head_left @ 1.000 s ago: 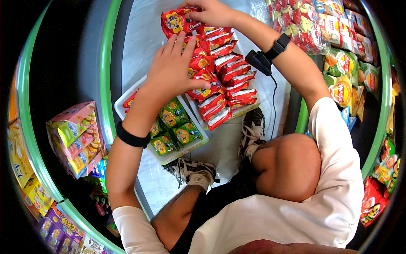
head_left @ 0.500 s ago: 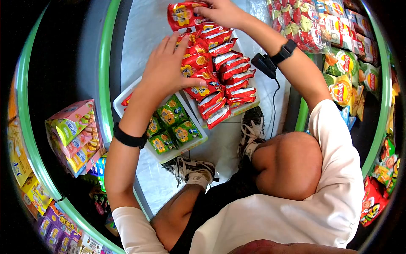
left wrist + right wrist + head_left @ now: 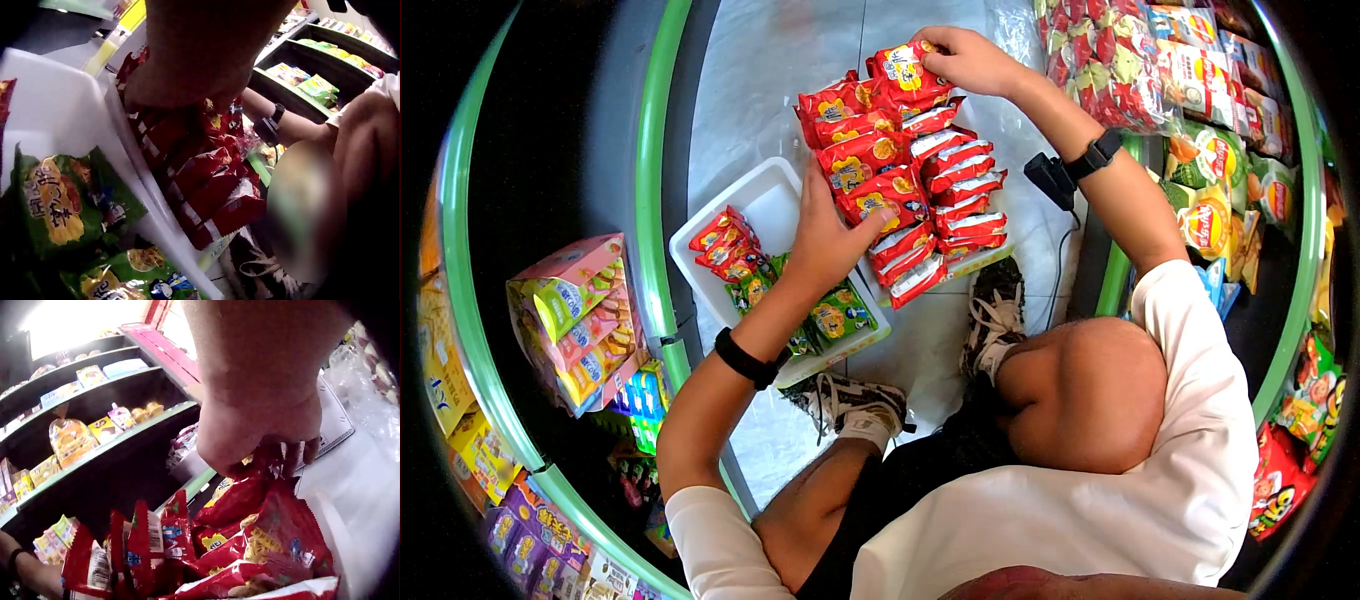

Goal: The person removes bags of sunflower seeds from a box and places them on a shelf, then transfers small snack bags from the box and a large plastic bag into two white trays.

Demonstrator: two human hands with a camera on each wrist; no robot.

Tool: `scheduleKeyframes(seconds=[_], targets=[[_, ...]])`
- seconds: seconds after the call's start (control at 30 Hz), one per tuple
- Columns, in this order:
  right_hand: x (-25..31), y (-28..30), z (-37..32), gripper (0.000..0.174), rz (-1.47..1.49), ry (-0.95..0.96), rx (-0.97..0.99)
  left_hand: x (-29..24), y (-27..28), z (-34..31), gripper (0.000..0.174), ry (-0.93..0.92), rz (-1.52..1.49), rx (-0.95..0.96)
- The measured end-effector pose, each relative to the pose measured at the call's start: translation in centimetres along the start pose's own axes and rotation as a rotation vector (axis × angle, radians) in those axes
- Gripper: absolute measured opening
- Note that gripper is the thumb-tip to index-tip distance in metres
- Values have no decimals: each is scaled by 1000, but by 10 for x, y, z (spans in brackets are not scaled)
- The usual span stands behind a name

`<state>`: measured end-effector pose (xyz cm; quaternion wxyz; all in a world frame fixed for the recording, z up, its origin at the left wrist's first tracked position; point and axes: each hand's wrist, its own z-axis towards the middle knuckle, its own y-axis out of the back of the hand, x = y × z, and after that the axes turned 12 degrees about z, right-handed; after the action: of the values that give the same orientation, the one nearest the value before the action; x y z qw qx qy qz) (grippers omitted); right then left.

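Reachable from above at the far end of the left tray (image 3: 775,172), over bare bottom, within a raised rim. Blocked nearer the body by the left forearm (image 3: 792,302), slanting above green packets (image 3: 842,312). Open from above onto the right-hand row of red packets (image 3: 962,176), between left hand (image 3: 825,245) and right hand (image 3: 978,64), though packed tight. Hemmed in at the near end by a shoe (image 3: 995,315). Passable over floor (image 3: 1032,235) beyond that row's right side, but crossed by a cable (image 3: 1056,275).
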<state>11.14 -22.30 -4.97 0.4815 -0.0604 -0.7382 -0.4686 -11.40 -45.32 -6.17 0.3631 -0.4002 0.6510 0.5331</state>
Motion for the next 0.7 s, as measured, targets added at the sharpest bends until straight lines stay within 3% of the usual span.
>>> scheduleKeyframes(seconds=[0.03,0.2,0.27,0.33,0.4,0.47,0.5,0.53,0.6,0.63,0.7], targets=[[2,1,0,32,-2,3,4,-1,-2,1,88,-50,-4,-50],[5,6,4,33,59,-70,75,-4,6,1,78,-117,51,-78],[10,10,2,32,12,-14,61,-4,7,0,76,-87,69,-70],[20,16,-2,31,193,-121,-45,2,4,-4,75,-41,12,-89],[33,18,-5,20,387,-263,-210,10,0,-6,75,0,-45,-112],[38,12,2,17,685,-198,-306,7,-1,-7,75,95,-83,-116],[40,13,-5,18,545,-114,-329,5,-1,-9,75,183,-117,-81],[39,4,-3,21,681,-93,-384,2,-2,-10,75,189,-119,-100],[30,-13,0,20,853,-223,-284,-1,-3,-13,75,174,181,-110],[59,-20,-7,21,965,-318,-243,8,-9,-12,80,130,100,-137],[77,-26,-7,20,861,-272,-196,1,-3,-14,84,143,175,-150]])
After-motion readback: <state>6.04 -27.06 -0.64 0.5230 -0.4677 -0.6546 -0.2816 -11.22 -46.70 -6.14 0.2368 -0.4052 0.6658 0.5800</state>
